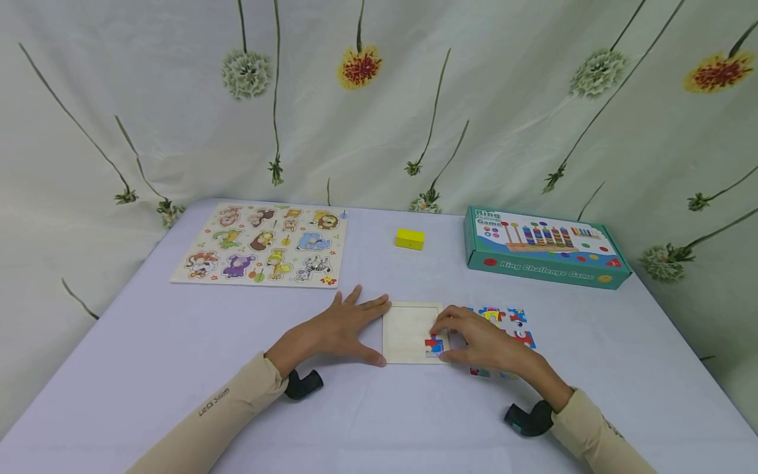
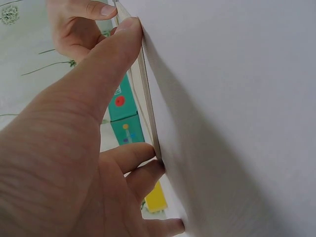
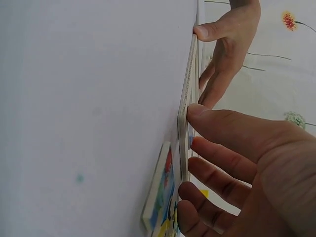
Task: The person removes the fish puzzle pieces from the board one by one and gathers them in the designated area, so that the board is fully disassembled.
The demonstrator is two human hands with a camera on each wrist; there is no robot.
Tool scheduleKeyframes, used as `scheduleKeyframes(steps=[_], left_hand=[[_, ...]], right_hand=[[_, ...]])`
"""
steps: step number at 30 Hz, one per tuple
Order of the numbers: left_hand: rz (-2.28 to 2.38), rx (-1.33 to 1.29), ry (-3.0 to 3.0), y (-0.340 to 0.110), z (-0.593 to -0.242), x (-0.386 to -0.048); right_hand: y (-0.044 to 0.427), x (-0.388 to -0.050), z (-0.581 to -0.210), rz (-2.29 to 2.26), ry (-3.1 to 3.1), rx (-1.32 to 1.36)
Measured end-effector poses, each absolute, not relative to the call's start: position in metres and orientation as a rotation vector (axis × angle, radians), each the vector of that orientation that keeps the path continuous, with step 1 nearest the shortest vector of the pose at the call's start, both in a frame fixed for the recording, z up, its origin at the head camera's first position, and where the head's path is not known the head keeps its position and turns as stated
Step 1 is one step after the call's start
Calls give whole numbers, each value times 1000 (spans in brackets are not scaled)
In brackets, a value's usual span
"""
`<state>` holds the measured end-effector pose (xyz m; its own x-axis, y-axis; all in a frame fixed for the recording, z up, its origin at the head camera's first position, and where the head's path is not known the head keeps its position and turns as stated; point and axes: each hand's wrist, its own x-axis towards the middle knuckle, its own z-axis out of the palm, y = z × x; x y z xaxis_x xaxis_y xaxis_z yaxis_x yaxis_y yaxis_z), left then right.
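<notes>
A pale wooden puzzle board (image 1: 407, 329) with a raised rim lies flat on the table in front of me. My left hand (image 1: 340, 329) is spread along its left side, thumb touching the near corner and fingertips the far one. In the board's near right corner lies a red and blue jigsaw piece (image 1: 434, 347). My right hand (image 1: 482, 339) pinches this piece between thumb and fingers; the right wrist view shows the thumb (image 3: 212, 118) against the rim. Several loose jigsaw pieces (image 1: 517, 315) lie right of the board, partly hidden beneath the right hand.
An animal peg puzzle (image 1: 260, 247) lies at the back left. A small yellow block (image 1: 410, 239) stands behind the board. A green Ring Challenge Game box (image 1: 545, 247) occupies the back right. A flowered cloth (image 1: 367, 118) hangs behind the white-covered table (image 1: 355, 421).
</notes>
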<state>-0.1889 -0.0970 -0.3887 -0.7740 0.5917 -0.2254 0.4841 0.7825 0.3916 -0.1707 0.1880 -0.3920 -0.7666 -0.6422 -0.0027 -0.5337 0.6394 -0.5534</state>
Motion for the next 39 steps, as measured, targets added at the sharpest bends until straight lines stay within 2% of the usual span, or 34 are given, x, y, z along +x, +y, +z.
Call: scheduleKeyframes(steps=[23, 39], left_hand=[[440, 844, 2637, -97, -389, -190], [443, 841, 2632, -97, -389, -190]], right_hand=[[187, -170, -388, -934, 2568, -867], [185, -169, -391, -960, 2523, -927]])
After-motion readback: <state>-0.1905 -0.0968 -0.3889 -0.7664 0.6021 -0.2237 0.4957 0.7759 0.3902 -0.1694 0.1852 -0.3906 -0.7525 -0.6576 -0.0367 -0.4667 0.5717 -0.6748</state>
